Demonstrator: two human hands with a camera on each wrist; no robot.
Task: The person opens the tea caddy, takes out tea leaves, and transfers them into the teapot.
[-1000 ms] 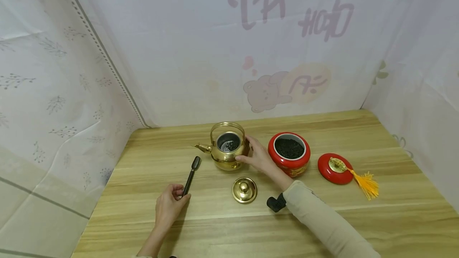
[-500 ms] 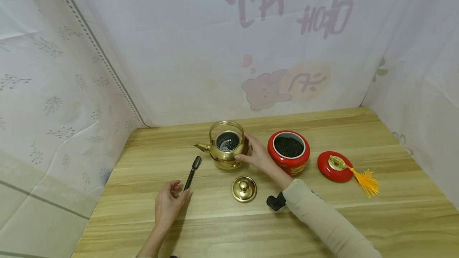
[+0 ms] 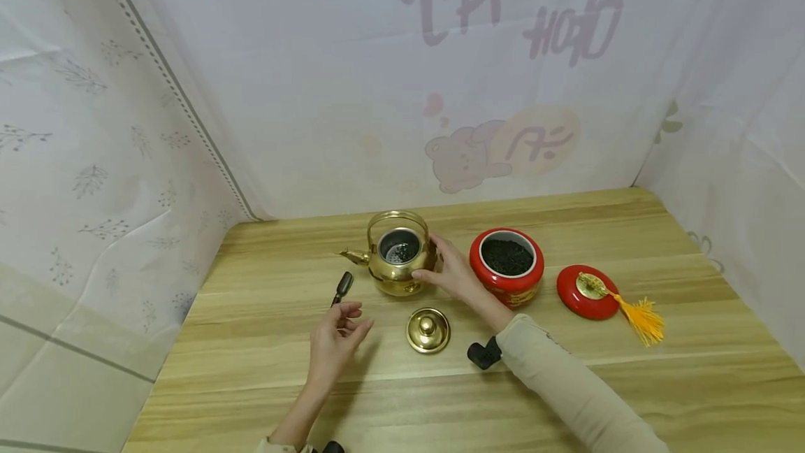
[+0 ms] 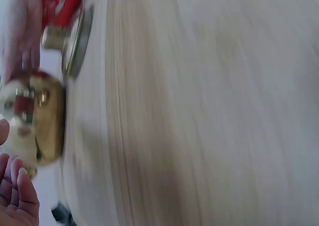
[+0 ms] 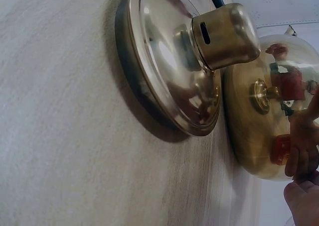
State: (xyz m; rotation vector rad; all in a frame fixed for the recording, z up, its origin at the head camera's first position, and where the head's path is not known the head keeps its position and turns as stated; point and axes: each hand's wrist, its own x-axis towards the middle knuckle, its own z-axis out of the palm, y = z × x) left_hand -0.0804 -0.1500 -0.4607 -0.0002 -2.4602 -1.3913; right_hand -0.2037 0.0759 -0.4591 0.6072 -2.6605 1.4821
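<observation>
My right hand (image 3: pixel 453 275) grips the right side of a gold teapot (image 3: pixel 397 282), thumb on its front and fingers behind. The teapot's top is uncovered, with dark tea leaves on its inner bottom. My left hand (image 3: pixel 333 344) is over the table with fingers loosely bent and nothing held. Just beyond it lies a dark tea scoop (image 3: pixel 343 286), its handle partly hidden by that hand. The gold teapot lid (image 3: pixel 428 333) lies knob up in front of the teapot, to the right of my left hand. The right wrist view shows this lid (image 5: pixel 169 61) close up.
A red jar (image 3: pixel 512 291) filled with dark tea leaves stands right of the teapot, beside my right forearm. Farther right lies its red lid (image 3: pixel 581 305) with a yellow tassel (image 3: pixel 643 320). Printed cloth (image 3: pixel 352 124) hangs behind the wooden table (image 3: pixel 220 355).
My left hand has let go of the tea scoop, leaving it on the table, and has moved right toward the gold lid. The right hand stays on the teapot.
</observation>
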